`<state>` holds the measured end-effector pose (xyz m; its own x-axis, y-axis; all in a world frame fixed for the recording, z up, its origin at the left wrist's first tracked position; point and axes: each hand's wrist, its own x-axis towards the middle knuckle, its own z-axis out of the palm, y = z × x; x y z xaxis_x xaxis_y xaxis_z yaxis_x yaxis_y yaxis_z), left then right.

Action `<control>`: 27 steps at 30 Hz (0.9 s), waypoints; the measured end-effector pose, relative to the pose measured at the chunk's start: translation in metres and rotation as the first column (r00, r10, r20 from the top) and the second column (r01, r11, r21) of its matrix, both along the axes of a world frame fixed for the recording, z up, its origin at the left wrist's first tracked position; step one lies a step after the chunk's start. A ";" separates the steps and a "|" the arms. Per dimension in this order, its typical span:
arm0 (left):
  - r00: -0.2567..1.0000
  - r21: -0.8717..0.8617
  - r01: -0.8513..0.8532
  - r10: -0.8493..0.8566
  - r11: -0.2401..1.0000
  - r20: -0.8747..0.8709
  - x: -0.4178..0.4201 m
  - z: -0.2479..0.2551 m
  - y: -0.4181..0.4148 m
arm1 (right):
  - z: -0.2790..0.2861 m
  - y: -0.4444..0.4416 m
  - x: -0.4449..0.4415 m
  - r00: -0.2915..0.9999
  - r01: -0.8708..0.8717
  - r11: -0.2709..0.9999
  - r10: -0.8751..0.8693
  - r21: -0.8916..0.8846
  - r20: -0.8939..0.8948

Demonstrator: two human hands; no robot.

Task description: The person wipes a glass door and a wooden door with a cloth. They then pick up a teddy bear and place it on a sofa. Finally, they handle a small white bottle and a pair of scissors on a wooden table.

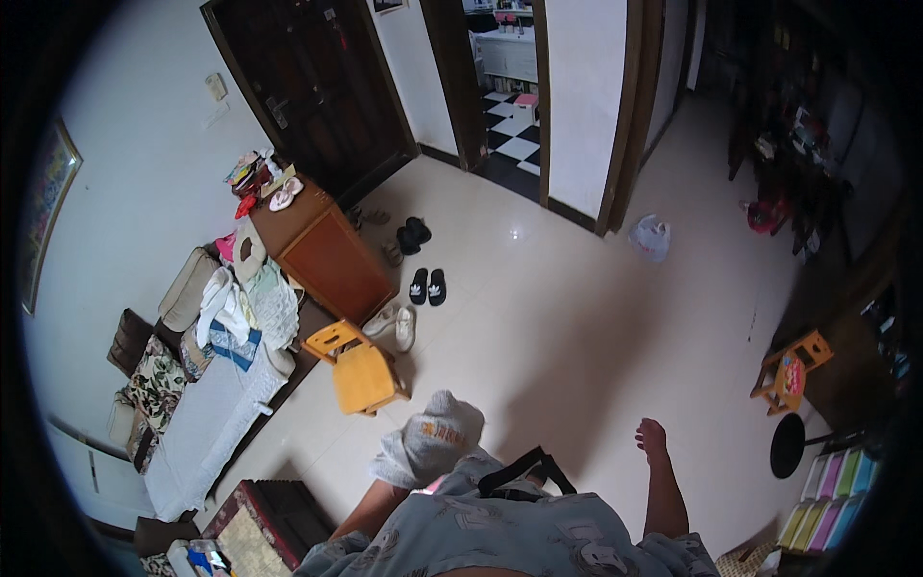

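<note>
A bunched grey cloth (430, 441) with orange lettering is carried at my left side. It covers my left hand, so only the left forearm (375, 501) shows below it; the fingers are hidden. My right hand (651, 438) hangs out to the right over the pale tiled floor, its fingers loosely bent and holding nothing. A black strap (526, 472) loops at the front of my patterned blue-grey top (519, 530).
A small wooden chair (364, 375) stands ahead-left, beside white shoes (405, 328) and black slides (428, 287). Left are a brown cabinet (335, 263) and a cloth-covered sofa (216, 422). Right are another small chair (789, 375) and a black round seat (787, 446). A plastic bag (650, 238) lies near the doorway.
</note>
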<state>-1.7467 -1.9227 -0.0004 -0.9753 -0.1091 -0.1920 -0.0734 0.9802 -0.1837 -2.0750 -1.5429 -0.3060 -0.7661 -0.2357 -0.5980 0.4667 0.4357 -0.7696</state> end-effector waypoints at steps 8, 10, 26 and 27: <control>0.759 0.879 -0.298 0.651 0.372 -0.019 -0.063 -0.069 -0.075 | -0.089 -0.062 -0.064 0.895 -0.445 0.895 0.444 -0.025 -0.052; 0.656 0.979 -0.170 0.755 0.111 0.029 -0.095 -0.078 -0.108 | -0.083 -0.077 -0.060 0.738 -0.657 0.710 0.674 0.255 0.027; 0.711 0.777 0.431 0.702 -0.458 0.019 -0.372 -0.017 -0.372 | -0.012 -0.330 -0.278 0.616 -0.676 0.475 0.784 0.563 0.078; 0.710 0.794 0.414 0.704 -0.446 0.024 -0.383 -0.023 -0.385 | -0.008 -0.364 -0.291 0.553 -0.669 0.442 0.833 0.598 0.004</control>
